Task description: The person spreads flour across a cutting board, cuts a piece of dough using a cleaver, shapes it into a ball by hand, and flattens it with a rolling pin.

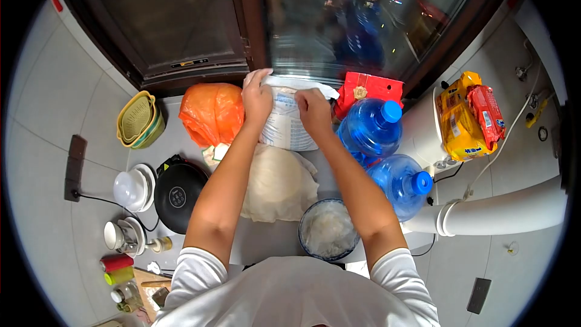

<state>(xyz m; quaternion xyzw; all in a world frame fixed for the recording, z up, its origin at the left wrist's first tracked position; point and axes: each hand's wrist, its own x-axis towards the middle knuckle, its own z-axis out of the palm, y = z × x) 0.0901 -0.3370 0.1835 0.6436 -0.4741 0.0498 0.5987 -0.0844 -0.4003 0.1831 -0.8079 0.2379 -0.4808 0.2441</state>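
A white sack with blue print (284, 124), of the kind flour comes in, stands against the window at the back of the counter. My left hand (258, 95) grips its upper left edge, fingers bent over the rim. At the upper right of the sack, my right hand (313, 110) is closed on the folded top. Below my forearms sits a round, pale cloth-covered bundle (275, 181); what is inside is hidden. Closer to me, a blue-rimmed bowl (330, 229) holds white powdery stuff, partly behind my right arm.
Left of the sack are an orange plastic bag (212, 112), nested baskets (140, 121) and a black pan (180, 197). Blue water bottles (372, 130) and a red box (378, 88) stand on the right, near yellow packets (463, 118) and a white pipe (496, 209).
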